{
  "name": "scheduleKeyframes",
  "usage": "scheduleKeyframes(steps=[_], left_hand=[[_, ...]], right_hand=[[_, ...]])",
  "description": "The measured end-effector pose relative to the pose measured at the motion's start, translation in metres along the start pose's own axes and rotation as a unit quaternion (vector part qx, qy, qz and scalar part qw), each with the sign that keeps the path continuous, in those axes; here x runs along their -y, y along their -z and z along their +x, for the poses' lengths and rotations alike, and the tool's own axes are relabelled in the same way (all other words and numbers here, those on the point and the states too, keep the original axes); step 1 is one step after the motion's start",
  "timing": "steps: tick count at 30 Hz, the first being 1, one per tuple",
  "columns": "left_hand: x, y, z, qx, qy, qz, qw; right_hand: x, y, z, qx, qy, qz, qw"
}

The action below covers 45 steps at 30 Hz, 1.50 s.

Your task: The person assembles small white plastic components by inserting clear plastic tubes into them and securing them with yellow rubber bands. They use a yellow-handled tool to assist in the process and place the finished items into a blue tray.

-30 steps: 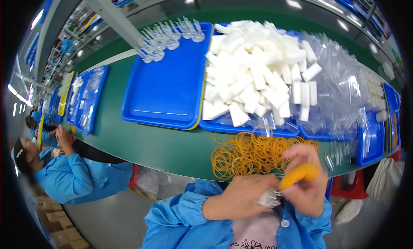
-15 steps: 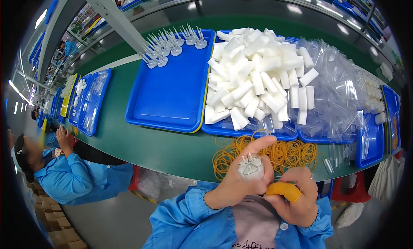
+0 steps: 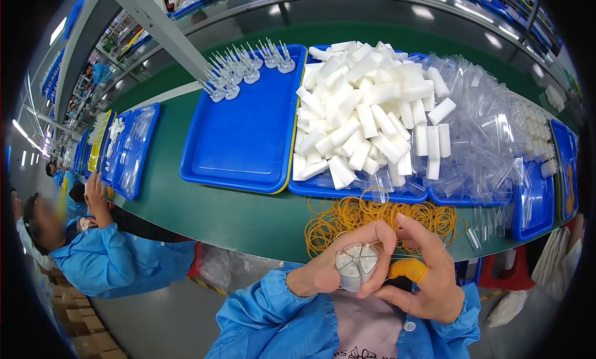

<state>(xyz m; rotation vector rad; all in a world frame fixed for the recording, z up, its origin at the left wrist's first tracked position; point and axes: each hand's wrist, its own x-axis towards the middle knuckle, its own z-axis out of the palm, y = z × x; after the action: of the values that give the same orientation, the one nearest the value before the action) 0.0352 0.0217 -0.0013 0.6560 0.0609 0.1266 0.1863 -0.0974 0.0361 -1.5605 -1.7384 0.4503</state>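
One blue tray (image 3: 239,154) is partly loaded with clear stemmed pieces (image 3: 251,77); heaped white blocks (image 3: 388,148) and rubber bands (image 3: 338,219) remain loose. The right hand (image 3: 433,289): grip cannot be determined. The left hand (image 3: 328,271), near the rubber bands, clasps a segmented bundle (image 3: 357,267), apparently unfinished.

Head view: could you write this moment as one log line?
left hand: holding segmented round piece | right hand: beside it, yellow finger cover | rubber bands: piled on table

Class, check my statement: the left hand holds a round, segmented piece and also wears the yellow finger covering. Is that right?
Not quite: the head view shows the yellow finger covering on the right hand instead. The left hand does hold the round, segmented piece.
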Motion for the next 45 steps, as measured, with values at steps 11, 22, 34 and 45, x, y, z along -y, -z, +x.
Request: scheduleKeyframes(steps=[11,22,34,45], left_hand=[[-0.019,-0.014,-0.003,-0.011,0.063,0.027,0.998],[-0.006,0.007,-0.001,-0.005,0.03,-0.07,0.997],[0.022,0.005,-0.004,0.008,-0.037,-0.221,0.974],[0.006,-0.018,0.001,-0.194,-0.027,0.447,0.873]], right_hand=[[0.007,0.001,-0.003,0.042,0.009,0.057,0.997],[0.002,0.01,-0.012,0.041,0.058,0.086,0.994],[-0.046,-0.021,-0.037,0.02,0.146,0.758,0.635],[-0.012,-0.026,-0.026,-0.061,-0.152,0.522,0.837]])
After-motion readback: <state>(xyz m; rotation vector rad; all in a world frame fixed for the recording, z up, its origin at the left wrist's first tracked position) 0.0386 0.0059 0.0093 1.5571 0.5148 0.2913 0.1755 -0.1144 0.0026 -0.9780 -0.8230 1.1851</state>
